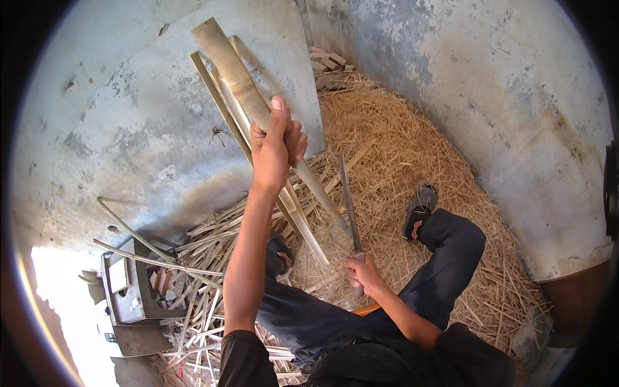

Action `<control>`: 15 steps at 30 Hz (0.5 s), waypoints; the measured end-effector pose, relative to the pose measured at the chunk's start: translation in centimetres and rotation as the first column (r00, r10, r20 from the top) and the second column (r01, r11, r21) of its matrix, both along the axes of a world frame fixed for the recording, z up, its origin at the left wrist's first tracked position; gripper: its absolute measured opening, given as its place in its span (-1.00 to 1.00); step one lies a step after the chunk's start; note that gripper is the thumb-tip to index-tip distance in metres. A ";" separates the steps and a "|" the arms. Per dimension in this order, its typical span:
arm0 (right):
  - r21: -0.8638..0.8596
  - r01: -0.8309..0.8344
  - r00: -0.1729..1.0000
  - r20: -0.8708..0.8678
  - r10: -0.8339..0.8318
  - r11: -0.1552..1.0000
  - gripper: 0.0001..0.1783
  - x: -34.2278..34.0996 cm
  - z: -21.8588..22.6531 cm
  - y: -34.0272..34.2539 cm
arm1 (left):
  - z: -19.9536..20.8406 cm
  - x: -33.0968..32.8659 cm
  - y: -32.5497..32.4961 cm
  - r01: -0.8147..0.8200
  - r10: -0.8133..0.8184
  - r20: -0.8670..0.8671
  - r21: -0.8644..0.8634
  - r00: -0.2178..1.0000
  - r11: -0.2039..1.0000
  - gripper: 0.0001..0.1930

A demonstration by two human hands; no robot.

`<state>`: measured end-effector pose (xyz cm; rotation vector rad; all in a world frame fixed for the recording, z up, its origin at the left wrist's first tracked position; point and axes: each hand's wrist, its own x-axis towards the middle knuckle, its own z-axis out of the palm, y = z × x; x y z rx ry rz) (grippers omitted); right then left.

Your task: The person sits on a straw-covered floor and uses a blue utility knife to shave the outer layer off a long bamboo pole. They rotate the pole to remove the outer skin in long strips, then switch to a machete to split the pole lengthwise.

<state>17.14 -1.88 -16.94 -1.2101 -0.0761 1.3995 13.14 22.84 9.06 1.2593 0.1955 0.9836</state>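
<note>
My left hand [277,142] is closed around a long split bamboo piece [233,69], thumb pointing up along it. The piece slants from the wall at upper left down toward my right hand. Just behind it, more split bamboo lengths [222,111] lean at a similar slant, their lower ends between my feet. My right hand [365,273] grips the handle of a knife with a long, narrow dark blade [349,200]. Its blade points up and away from me, beside the lower end of the held bamboo; I cannot tell whether the two touch.
Dry shavings [393,142] heap up along the right wall and spread around my shoes [420,205]. Several cut strips [206,242] lie in a pile at left. Next to them stands a worn open box [132,290] with broken bits inside. Concrete walls [477,77] enclose the corner.
</note>
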 end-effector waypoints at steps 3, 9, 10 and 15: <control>0.091 -0.015 0.999 0.031 0.012 0.996 -0.76 0.7 1.0 -0.2 | -0.4 -0.1 -0.3 0.033 -0.033 0.017 -0.008 0.999 0.999 -0.46; 0.315 0.052 0.967 0.220 -0.126 0.948 -0.79 0.5 6.3 0.9 | 0.2 1.1 -2.2 0.064 -0.064 -0.006 0.049 0.998 0.997 -0.48; 0.287 0.077 0.964 0.224 -0.145 0.955 -0.78 0.2 3.9 1.0 | 0.2 1.2 -2.3 0.071 -0.071 -0.016 0.056 0.997 0.996 -0.48; -0.080 -0.019 0.988 0.150 0.030 0.997 -0.78 0.4 -1.9 -0.4 | 0.1 1.2 -2.3 0.085 -0.083 -0.026 0.064 0.996 0.994 -0.47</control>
